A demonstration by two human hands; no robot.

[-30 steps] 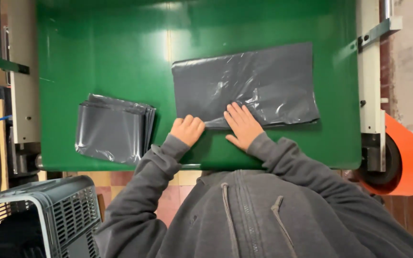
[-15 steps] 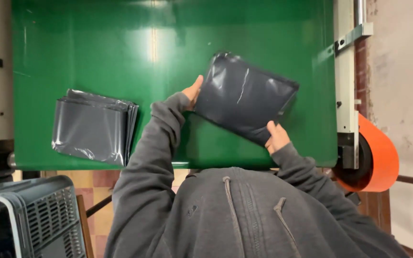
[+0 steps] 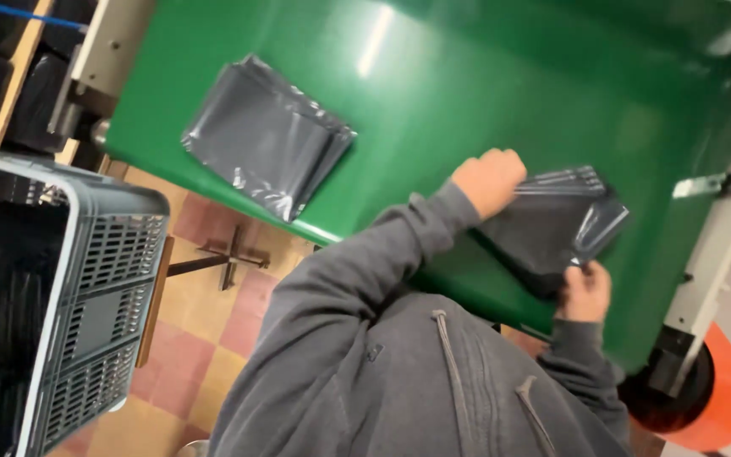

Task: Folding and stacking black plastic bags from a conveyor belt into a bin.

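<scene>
A wide green table [image 3: 484,93] fills most of the view, its glossy top showing a bright reflection of a lamp, and it runs from the far left to the right edge. Under its near edge there is a floor of red and yellow tiles [image 3: 213,288]. At the near left stands a grey plastic crate [image 3: 86,288] with slotted walls, dark inside. At the right side a pale metal frame [image 3: 708,271] goes down along the table, and below it, at the near right corner, sits an orange roll [image 3: 725,398] with a black core. On the left part of the table lies a stack of grey plastic bags [image 3: 264,156], flat and well apart from the hands. The person wears a grey hooded sweater [image 3: 399,372], and both sleeves reach forward to the right part of the table. There the folded grey bag [image 3: 552,228] is, over the table close to its near right edge; I cannot tell if it rests on the surface or is lifted a little. The left hand [image 3: 488,179] is curled into a loose fist at the far left edge of this bag, fingers closed on its edge, knuckles turned up. The right hand [image 3: 587,292] is at the near right corner of the bag, with the fingertips pinching the thin border from below. The bag is so between the two hands, touching both.
</scene>
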